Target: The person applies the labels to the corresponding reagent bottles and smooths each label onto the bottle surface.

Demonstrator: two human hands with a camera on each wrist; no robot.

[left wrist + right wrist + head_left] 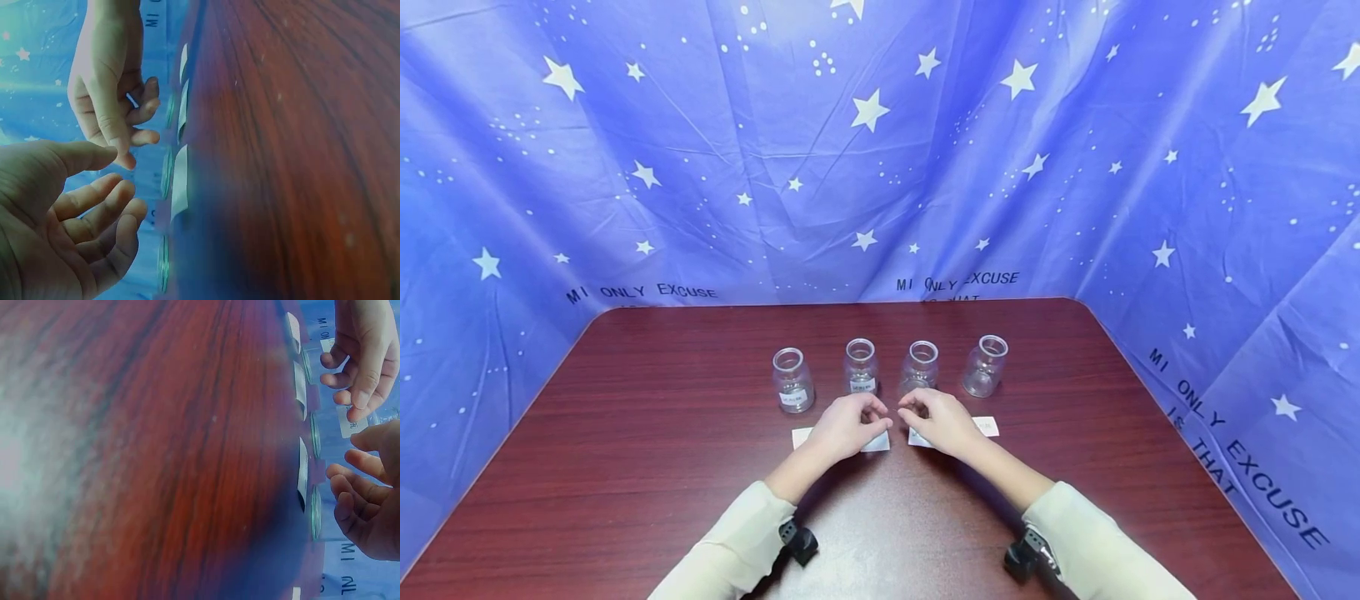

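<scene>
My left hand and right hand hover close to each other over the table, in front of a row of clear glass jars. The fingers of both curl loosely, with nothing between them. Beneath the left hand lie a white paper slip and a label slip, each partly hidden by it. Under the right hand, one slip shows at its left and another at its right. The far-left jar and the jar beside it bear white labels.
Two more jars, one behind the right hand and one at the far right, show no label in the head view. All stand upright on the dark red wooden table. A blue star-patterned curtain hangs behind and along the sides.
</scene>
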